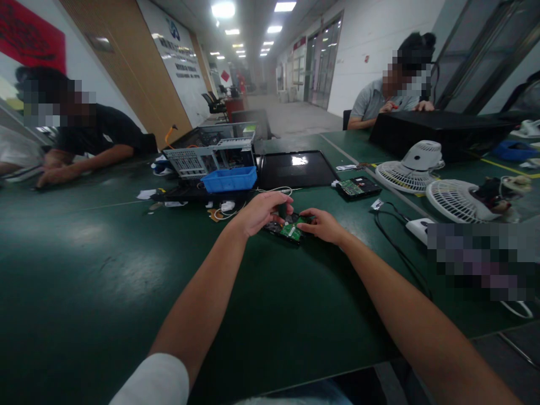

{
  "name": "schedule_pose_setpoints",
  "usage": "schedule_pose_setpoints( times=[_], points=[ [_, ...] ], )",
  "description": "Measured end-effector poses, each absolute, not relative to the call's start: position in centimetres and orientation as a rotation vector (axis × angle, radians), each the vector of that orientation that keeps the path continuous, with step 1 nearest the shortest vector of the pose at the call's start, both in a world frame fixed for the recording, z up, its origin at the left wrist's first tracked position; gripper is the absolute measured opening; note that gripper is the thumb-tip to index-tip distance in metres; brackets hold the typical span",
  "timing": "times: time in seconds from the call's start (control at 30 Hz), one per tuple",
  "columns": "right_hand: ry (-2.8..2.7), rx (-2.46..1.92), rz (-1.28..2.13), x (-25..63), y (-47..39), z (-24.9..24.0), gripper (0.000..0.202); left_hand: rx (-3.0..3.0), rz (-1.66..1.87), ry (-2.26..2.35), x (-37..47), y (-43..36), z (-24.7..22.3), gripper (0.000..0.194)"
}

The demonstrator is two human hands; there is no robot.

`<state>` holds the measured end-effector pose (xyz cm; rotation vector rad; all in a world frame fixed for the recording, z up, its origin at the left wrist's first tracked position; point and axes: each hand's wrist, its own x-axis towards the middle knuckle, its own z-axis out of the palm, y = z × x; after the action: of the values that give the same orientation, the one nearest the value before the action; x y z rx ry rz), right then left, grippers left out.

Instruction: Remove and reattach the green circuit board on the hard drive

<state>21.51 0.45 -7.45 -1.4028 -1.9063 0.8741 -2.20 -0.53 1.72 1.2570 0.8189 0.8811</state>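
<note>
On the green table: we have a device with a green circuit board lying between our hands, near the middle of our view.
Left hand: our fingers pinch a dark tool, held roughly upright over the device; its tip is too small to make out.
Right hand: our thumb and fingers bend around the device's right end, touching it; we cannot tell whether they clamp it.
Beyond our left hand: a blue tray sits in front of an open metal computer case, with a flat black panel to its right.
Beyond our right hand: a second circuit-board device rests near two white fan parts, well apart from our fingers.
Cables: a black cord runs beside a white power strip.
People: one in a dark top sits at left; another in a grey shirt sits behind a large black box at right.
</note>
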Motion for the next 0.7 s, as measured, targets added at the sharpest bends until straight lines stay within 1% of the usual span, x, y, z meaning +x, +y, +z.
schedule_pose_setpoints(
  times=[0.33, 0.5, 0.7],
  points=[
    [-1.92, -1.414, 0.855, 21.54, 0.58, -7.53, 0.053, 1.144, 0.991, 0.878, -2.32, 0.27, 1.03, 0.025],
    [-1.92, -1.409, 0.859, 21.6, 0.64, -7.72, 0.055, 1.238, 1.008, 0.896, -2.25, 0.13, 1.32, 0.022],
    [-1.932, -1.419, 0.853, 21.62, 0.68, -7.74, 0.055, 1.264, 0.966, 0.869, -2.33, -0.04, 1.41, 0.026]
  ],
)
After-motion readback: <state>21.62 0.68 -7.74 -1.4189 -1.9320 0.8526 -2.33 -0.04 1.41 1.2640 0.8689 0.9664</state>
